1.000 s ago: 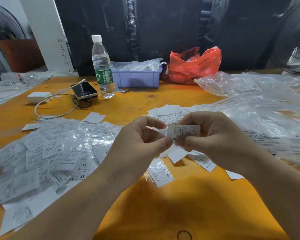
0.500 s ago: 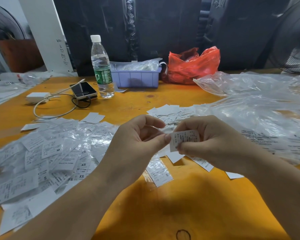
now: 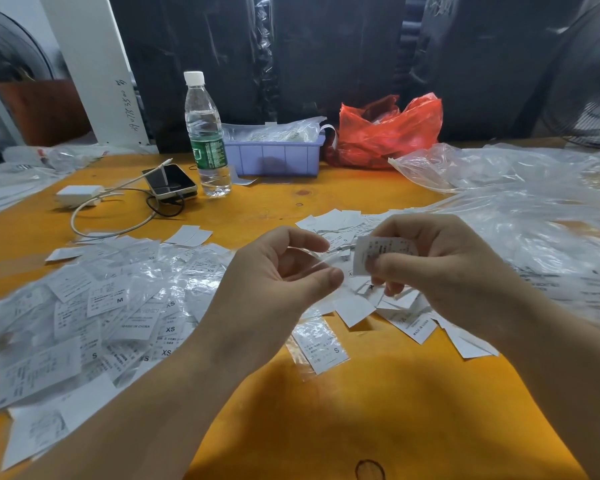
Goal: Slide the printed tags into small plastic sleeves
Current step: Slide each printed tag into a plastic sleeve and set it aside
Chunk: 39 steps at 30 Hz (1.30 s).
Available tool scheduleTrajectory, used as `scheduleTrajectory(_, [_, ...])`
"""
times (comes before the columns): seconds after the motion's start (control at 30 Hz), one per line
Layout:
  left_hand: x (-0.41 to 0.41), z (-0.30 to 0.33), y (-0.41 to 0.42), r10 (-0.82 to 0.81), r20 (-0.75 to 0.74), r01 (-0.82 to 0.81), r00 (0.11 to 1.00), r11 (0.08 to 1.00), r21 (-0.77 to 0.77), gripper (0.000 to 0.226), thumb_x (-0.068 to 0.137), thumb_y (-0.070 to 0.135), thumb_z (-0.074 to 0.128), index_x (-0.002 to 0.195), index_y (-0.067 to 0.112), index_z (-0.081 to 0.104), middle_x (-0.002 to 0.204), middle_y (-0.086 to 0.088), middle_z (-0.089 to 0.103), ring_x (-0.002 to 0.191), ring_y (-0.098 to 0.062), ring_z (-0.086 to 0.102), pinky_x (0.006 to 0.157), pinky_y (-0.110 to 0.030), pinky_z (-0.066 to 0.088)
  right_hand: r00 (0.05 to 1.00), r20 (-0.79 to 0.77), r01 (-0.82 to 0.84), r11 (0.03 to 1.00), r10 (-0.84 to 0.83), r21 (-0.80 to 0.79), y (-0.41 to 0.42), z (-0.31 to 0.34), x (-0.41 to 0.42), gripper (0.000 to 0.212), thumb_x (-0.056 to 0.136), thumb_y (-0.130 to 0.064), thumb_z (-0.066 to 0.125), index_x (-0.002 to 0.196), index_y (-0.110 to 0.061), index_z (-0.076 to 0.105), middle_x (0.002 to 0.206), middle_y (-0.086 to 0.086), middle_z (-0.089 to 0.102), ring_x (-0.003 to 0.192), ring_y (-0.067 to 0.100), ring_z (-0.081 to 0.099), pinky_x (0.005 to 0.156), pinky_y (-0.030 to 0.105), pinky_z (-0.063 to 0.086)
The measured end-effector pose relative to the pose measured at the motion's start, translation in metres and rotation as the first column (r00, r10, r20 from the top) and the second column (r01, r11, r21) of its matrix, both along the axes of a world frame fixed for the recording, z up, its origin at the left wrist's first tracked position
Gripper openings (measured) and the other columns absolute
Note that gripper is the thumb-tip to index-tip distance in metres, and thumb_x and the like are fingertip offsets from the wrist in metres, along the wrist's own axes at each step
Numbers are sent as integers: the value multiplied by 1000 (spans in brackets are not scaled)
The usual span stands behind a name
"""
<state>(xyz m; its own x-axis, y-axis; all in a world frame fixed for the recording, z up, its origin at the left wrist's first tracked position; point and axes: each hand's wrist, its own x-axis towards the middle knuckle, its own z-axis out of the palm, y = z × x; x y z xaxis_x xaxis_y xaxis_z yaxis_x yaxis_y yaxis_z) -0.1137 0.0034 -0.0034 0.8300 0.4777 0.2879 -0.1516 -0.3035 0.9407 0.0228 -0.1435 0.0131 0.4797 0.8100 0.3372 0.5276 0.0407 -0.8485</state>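
Starting at the far left, one white charger [image 3: 78,195] is seen on the orange table [image 3: 378,393], with its cable looped toward one phone [image 3: 172,180] lying flat beside one upright water bottle [image 3: 207,133]. Nearer, on the left, a large heap of sleeved tags [image 3: 94,317] is spread out, too many to be counted; size letters M, XS and S can be read on several. One sleeved tag [image 3: 321,344] marked S lies alone just right of the left forearm.

In the middle, the left hand [image 3: 278,275] is held above the table with fingers curled; one clear plastic sleeve [image 3: 314,259] is pinched between its thumb and forefinger, its long axis running roughly left to right and pointing toward the right hand. Just to its right, the right hand [image 3: 444,268] is raised with fingers bent, and one printed tag [image 3: 383,252] is pinched between thumb and fingertips. The tag is held almost upright, printed face toward the camera, its long axis running left to right with a slight tilt, and its left end is just beside the sleeve; whether the two touch cannot be told.

Under both hands a loose pile of bare tags [image 3: 357,306] is scattered, uncounted. At the far edge one lilac tray [image 3: 274,157] and one red bag [image 3: 388,129] are set side by side. On the right, crumpled clear plastic sheeting [image 3: 520,216] covers the table.
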Motion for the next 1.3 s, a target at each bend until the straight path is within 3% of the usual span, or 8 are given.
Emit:
scheduleTrajectory(0.13, [0,-1,-1,-20,-3,20,1000,1000,-5,32,63,34,79,93,31,67,81,7,75,82,-3,71,65,-13,53,998,-55,11,998,-8,65,1,0,-1,12,74,-12,64,82,-14,72,74,3,68,64,19,61,60,29,55])
scheduleTrajectory(0.43, [1,-2,-1,-16,-33,16,999,1000,7,22,76,22,79,92,31,67,78,-1,72,69,-6,67,61,-14,52,996,-28,-89,994,87,-70,3,-5,-3,16,78,-24,66,88,-13,72,77,5,69,70,20,64,65,33,55])
scheduleTrajectory(0.63, [2,0,-2,19,-27,-19,999,1000,7,22,72,27,78,92,29,67,78,4,73,69,-5,68,61,-14,53,996,-78,-53,998,49,-45,1,-2,-2,12,76,-21,67,85,-16,73,73,7,70,68,24,64,63,29,53])
scheduleTrajectory(0.77, [0,1,-1,37,-4,-37,999,999,2,29,66,33,78,93,29,67,78,6,73,71,-3,68,59,-12,50,1000,-21,7,998,-8,-54,1,-4,-5,8,82,-16,70,88,-21,70,75,1,70,69,17,66,64,33,55])
scheduleTrajectory(0.93, [-1,1,-1,19,-10,-19,1000,1000,8,30,72,18,83,94,29,66,76,9,72,73,-3,68,62,-10,50,991,7,133,990,-132,-44,3,-5,-11,30,84,-13,72,90,-34,50,79,1,70,62,17,65,62,39,60])
scheduleTrajectory(1.1, [-3,4,-3,21,0,-21,1000,999,24,34,70,14,84,94,30,66,78,6,72,72,-5,68,63,-10,50,998,62,13,997,-9,-74,2,-2,-13,17,89,-7,66,88,-24,61,70,3,68,67,16,65,64,27,53])
scheduleTrajectory(1.23, [-5,6,-2,9,25,-9,1000,1000,3,36,70,9,84,94,29,66,75,6,71,67,-2,65,60,-12,51,999,50,-3,997,6,-75,3,-5,-17,28,89,-5,65,99,-31,70,76,-4,69,69,11,66,61,23,54])
scheduleTrajectory(1.3, [-5,6,0,7,30,-7,1000,1000,-1,37,69,9,84,93,30,66,74,7,70,68,-3,65,61,-14,53,998,54,-16,997,20,-74,3,-5,-17,28,89,-3,65,96,-28,74,78,-1,70,69,13,65,59,24,53])
